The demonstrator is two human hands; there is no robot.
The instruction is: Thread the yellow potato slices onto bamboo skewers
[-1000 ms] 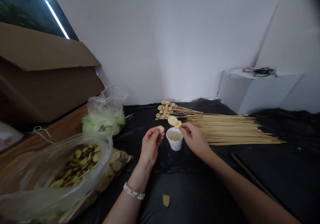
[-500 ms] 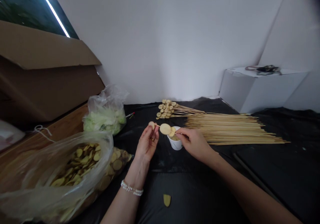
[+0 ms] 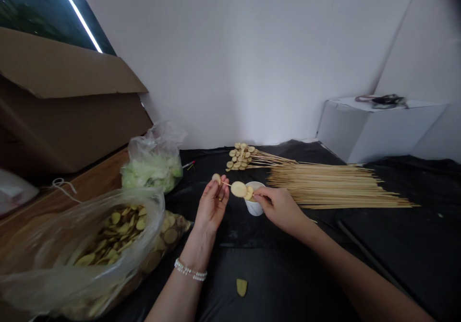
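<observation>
My right hand (image 3: 279,207) pinches a thin wooden skewer that carries pale potato slices (image 3: 238,189), held above a white paper cup (image 3: 255,208). At the skewer's left end, my left hand (image 3: 213,204) has a round potato slice (image 3: 216,178) between its fingertips, touching or very near the tip; I cannot tell if the tip has pierced it. A beaded bracelet circles my left wrist. Left of that hand, an open plastic bag (image 3: 144,199) holds many potato slices (image 3: 122,228).
Bare skewers (image 3: 338,185) lie in a wide row at right, beside a bundle of loaded skewers (image 3: 239,158). A bag of leafy greens (image 3: 153,168) and a cardboard box (image 3: 72,120) stand at left. One loose slice (image 3: 241,287) lies on the black cover. A white box (image 3: 378,125) is back right.
The slice in my left fingers has shifted slightly left and up, with more skewer tip showing. My right hand stays almost where it was; the view has moved a little.
</observation>
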